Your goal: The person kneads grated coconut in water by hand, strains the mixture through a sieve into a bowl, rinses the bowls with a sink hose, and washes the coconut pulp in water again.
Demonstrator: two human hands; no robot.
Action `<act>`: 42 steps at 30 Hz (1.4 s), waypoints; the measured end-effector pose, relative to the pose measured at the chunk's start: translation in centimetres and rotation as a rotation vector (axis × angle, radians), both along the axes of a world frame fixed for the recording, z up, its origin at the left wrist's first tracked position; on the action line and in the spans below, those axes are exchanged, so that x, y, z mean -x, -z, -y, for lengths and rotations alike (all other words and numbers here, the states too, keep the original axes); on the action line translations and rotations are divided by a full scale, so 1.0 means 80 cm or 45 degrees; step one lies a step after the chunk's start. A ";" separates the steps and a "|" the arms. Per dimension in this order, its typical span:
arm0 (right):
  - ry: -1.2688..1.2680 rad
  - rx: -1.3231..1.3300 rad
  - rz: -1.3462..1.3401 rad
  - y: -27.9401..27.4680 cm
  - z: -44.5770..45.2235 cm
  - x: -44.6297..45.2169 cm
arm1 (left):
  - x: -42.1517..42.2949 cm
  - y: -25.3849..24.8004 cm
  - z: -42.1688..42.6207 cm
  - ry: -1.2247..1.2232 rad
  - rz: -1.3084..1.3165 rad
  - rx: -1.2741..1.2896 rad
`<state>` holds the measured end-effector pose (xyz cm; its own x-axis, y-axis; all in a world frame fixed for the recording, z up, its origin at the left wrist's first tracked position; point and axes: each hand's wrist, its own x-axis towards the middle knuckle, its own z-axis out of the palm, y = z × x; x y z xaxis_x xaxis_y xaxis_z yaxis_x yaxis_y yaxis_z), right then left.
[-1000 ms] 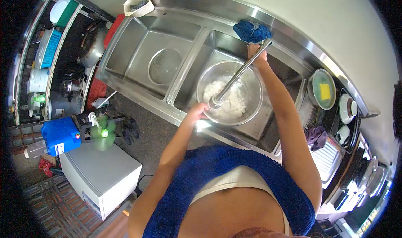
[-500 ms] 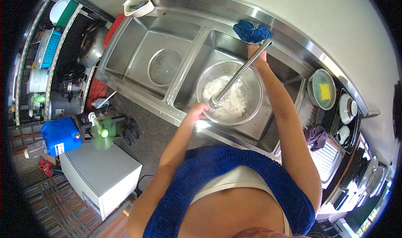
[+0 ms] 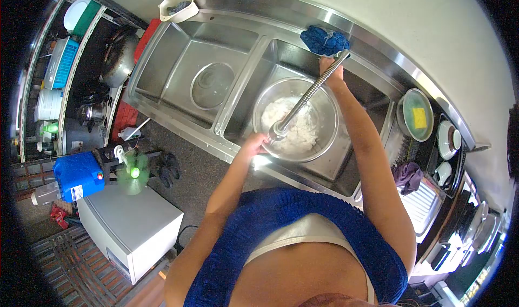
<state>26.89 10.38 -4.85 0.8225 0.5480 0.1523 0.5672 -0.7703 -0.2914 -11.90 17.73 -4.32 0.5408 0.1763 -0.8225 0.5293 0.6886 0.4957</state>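
With the metal bowl (image 3: 328, 124) and tap nozzle (image 3: 276, 133) just right of the left grip (image 3: 254, 144), and a blue cloth (image 3: 324, 40) just beyond the right grip (image 3: 331, 71), I cannot tell either one's closure or hold.

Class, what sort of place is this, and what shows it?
Probably a kitchen: there is a metal sink with side-by-side basins, a coiled tap over a metal bowl, and what looks like a large pan.
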 end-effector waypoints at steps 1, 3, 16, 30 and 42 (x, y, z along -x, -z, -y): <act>-0.003 0.001 -0.005 -0.004 0.000 0.002 | 0.000 0.000 0.000 0.000 0.000 0.000; -0.032 0.022 0.027 -0.012 0.002 0.006 | -0.001 0.001 -0.001 0.011 -0.047 -0.011; 0.021 -0.055 0.036 0.018 -0.002 -0.008 | -0.003 -0.018 0.003 -0.018 -0.047 -0.045; -0.007 -0.036 -0.020 0.011 -0.002 -0.007 | -0.003 -0.022 0.005 -0.024 0.021 -0.052; 0.008 -0.007 -0.072 0.005 -0.001 -0.005 | -0.004 -0.028 0.005 -0.034 0.014 -0.038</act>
